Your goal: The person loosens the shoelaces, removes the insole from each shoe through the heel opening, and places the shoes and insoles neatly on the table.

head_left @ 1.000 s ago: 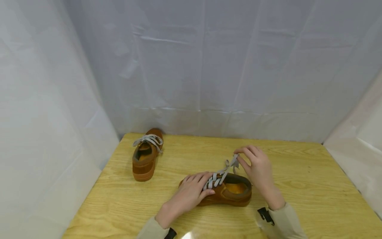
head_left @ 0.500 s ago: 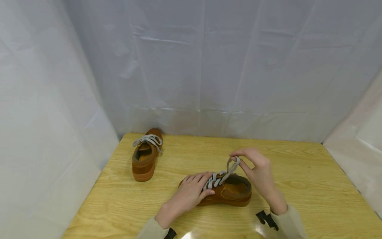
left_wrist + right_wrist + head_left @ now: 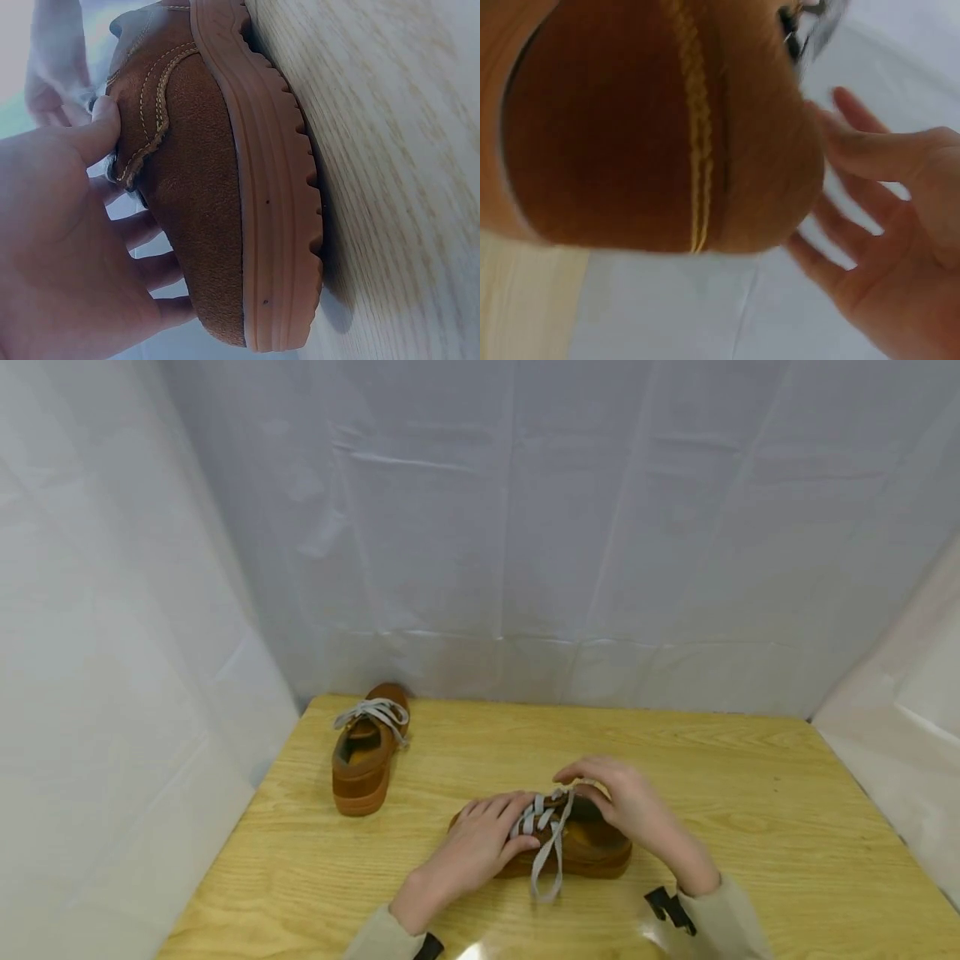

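Observation:
A brown leather shoe (image 3: 596, 856) lies sideways on the table, toe to the left. Draped across its near side is a loop of grey shoelace (image 3: 556, 858). My left hand (image 3: 480, 843) holds the toe end, thumb on the near side by the lacing and fingers over the top; the left wrist view shows the thumb (image 3: 105, 129) at the eyelet edge. Over the shoe's opening, my right hand (image 3: 626, 802) has its fingers loosely bent and apart, fingertips close to the top of the lacing. In the right wrist view, the heel (image 3: 630, 135) covers part of that hand.
A second brown shoe (image 3: 363, 777), its grey lace tied in a bow, stands at the back left of the wooden table (image 3: 750, 793). White sheeting (image 3: 465, 568) hangs behind the table and at both sides.
My right hand has moved left and down toward the lacing. The lace loop it held up above the shoe now falls over the near side. My left hand stays in place.

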Action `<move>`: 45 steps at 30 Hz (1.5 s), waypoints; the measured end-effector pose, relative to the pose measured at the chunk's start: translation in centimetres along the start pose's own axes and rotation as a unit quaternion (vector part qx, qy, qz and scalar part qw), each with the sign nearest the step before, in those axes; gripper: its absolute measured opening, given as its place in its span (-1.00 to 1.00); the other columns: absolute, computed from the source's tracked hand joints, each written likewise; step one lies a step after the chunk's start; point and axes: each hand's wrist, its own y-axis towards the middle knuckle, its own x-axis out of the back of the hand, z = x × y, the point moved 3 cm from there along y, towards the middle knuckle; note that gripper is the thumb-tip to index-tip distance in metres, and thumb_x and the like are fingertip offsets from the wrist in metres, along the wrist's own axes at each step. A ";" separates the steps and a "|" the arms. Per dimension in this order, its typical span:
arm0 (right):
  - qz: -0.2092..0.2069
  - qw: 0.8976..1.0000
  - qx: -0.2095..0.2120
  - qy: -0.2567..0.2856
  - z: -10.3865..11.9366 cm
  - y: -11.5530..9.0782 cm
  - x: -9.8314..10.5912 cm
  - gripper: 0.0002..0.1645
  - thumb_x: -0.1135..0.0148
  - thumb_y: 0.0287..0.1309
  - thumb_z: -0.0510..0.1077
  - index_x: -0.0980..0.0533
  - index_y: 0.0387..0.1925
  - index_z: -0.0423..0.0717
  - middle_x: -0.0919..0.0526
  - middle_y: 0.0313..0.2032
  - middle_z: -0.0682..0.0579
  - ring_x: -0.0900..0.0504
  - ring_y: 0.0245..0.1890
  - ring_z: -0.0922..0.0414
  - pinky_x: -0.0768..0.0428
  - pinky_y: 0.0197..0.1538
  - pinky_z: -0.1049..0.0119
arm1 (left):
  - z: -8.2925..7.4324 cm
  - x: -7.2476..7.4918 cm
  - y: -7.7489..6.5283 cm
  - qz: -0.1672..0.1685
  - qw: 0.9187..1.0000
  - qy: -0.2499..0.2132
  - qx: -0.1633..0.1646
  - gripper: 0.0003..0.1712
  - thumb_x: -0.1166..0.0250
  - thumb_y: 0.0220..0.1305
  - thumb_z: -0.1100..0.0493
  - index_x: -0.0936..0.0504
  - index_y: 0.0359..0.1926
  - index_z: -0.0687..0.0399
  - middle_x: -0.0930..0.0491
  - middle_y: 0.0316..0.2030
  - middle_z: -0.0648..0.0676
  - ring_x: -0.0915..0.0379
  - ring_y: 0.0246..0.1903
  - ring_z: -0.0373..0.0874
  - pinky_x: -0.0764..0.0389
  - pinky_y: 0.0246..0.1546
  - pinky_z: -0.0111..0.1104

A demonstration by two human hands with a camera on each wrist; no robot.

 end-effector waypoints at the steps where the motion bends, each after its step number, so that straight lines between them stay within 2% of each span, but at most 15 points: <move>1: 0.009 1.000 -0.011 -0.016 -0.3 -0.1 -0.1 -0.57 -0.46 0.04 -0.47 -0.70 -0.08 -0.02 -0.76 -0.16 0.11 -0.73 -0.14 0.11 -0.72 -0.08 0.16 | 0.0 0.0 0.0 0.000 1.000 -0.001 -0.001 -0.29 0.06 0.53 -0.28 -0.20 0.56 -0.16 -0.31 0.45 0.01 -0.26 0.41 0.02 -0.30 0.38 0.08; 6: 0.054 0.994 -0.047 -0.082 -1.5 -0.5 -1.1 -0.67 -0.52 0.07 -0.31 -0.70 -0.12 0.03 -0.75 -0.16 0.12 -0.71 -0.13 0.08 -0.71 -0.10 0.14 | 0.0 0.0 -0.1 -0.003 1.000 0.000 -0.002 -0.28 0.07 0.52 -0.29 -0.20 0.56 -0.16 -0.32 0.45 0.01 -0.28 0.40 0.03 -0.31 0.37 0.08; 10: 0.056 0.993 -0.045 -0.092 -2.0 -0.5 -1.7 -0.79 -0.51 0.11 -0.23 -0.70 -0.20 0.06 -0.77 -0.23 0.14 -0.72 -0.21 0.10 -0.70 -0.16 0.17 | 0.0 0.0 -0.1 -0.006 1.000 0.000 -0.004 -0.28 0.07 0.52 -0.29 -0.20 0.55 -0.16 -0.33 0.44 0.02 -0.29 0.39 0.03 -0.33 0.36 0.08; 13: 0.018 0.995 -0.035 -0.088 -1.9 -0.5 -1.5 -0.80 -0.52 0.09 -0.26 -0.71 -0.25 0.06 -0.77 -0.28 0.15 -0.72 -0.28 0.13 -0.70 -0.21 0.21 | 0.0 -0.1 -0.1 -0.006 1.000 0.000 -0.006 -0.28 0.08 0.52 -0.29 -0.20 0.55 -0.16 -0.33 0.44 0.02 -0.29 0.39 0.02 -0.33 0.36 0.08; 18: -0.079 0.994 0.004 -0.070 -0.7 -0.2 -0.3 -0.71 -0.54 0.02 -0.32 -0.72 -0.22 0.03 -0.77 -0.26 0.15 -0.73 -0.28 0.18 -0.71 -0.21 0.20 | 0.0 -0.1 -0.2 -0.010 1.000 0.006 -0.004 -0.29 0.06 0.52 -0.28 -0.21 0.55 -0.15 -0.33 0.44 0.01 -0.28 0.40 0.01 -0.33 0.36 0.08; 21: -0.120 0.992 0.028 -0.039 0.4 -0.1 0.5 -0.64 -0.54 -0.02 -0.38 -0.71 -0.18 0.02 -0.77 -0.24 0.16 -0.73 -0.25 0.17 -0.71 -0.16 0.23 | 0.0 -0.1 -0.1 -0.010 1.000 0.011 -0.001 -0.29 0.05 0.52 -0.28 -0.22 0.55 -0.15 -0.34 0.44 0.00 -0.28 0.40 0.00 -0.33 0.36 0.07; 24: -0.137 0.989 0.048 0.015 1.5 0.0 1.2 -0.55 -0.54 -0.08 -0.46 -0.71 -0.16 0.00 -0.77 -0.21 0.14 -0.73 -0.21 0.16 -0.66 -0.05 0.38 | 0.0 -0.1 -0.1 -0.011 1.000 0.011 0.000 -0.29 0.03 0.52 -0.28 -0.22 0.55 -0.15 -0.34 0.43 0.01 -0.29 0.39 0.01 -0.34 0.35 0.07; 27: -0.120 0.990 0.065 0.042 2.2 0.1 1.6 -0.54 -0.54 -0.09 -0.45 -0.71 -0.15 0.02 -0.77 -0.20 0.16 -0.72 -0.19 0.17 -0.64 -0.01 0.43 | 0.0 -0.1 -0.1 -0.013 1.000 0.006 0.000 -0.29 0.02 0.52 -0.27 -0.23 0.55 -0.15 -0.34 0.43 0.01 -0.30 0.39 0.02 -0.34 0.35 0.08; 32: -0.040 0.995 0.084 0.047 2.2 -0.1 0.6 -0.60 -0.53 0.01 -0.37 -0.71 -0.14 0.10 -0.74 -0.20 0.24 -0.69 -0.20 0.24 -0.69 -0.13 0.32 | 0.1 -0.2 0.0 -0.014 1.000 0.001 0.000 -0.29 0.05 0.51 -0.30 -0.23 0.54 -0.16 -0.34 0.43 0.00 -0.29 0.39 0.01 -0.33 0.35 0.07; 37: 0.020 0.992 0.092 0.080 2.3 -0.6 -0.4 -0.61 -0.50 0.06 -0.39 -0.70 -0.14 0.10 -0.74 -0.19 0.23 -0.68 -0.15 0.20 -0.70 -0.13 0.31 | 0.2 -0.3 0.1 -0.010 1.000 0.000 -0.001 -0.28 0.09 0.51 -0.31 -0.22 0.55 -0.16 -0.33 0.44 -0.02 -0.27 0.41 -0.01 -0.32 0.37 0.05; 42: 0.047 0.991 0.097 0.076 2.5 -1.2 -1.0 -0.66 -0.49 0.07 -0.36 -0.70 -0.19 0.11 -0.73 -0.19 0.23 -0.67 -0.11 0.17 -0.70 -0.07 0.32 | 0.2 -0.3 0.2 -0.009 1.000 0.003 -0.001 -0.28 0.10 0.52 -0.31 -0.22 0.55 -0.15 -0.33 0.44 -0.01 -0.27 0.40 -0.01 -0.33 0.36 0.05; 45: 0.024 0.993 0.095 0.067 2.3 -1.5 -0.8 -0.65 -0.50 0.04 -0.39 -0.69 -0.20 0.08 -0.73 -0.20 0.21 -0.68 -0.15 0.18 -0.70 -0.09 0.32 | 0.1 -0.2 0.2 -0.007 1.000 0.001 0.002 -0.28 0.08 0.52 -0.31 -0.22 0.54 -0.14 -0.33 0.44 0.00 -0.28 0.40 0.00 -0.33 0.36 0.05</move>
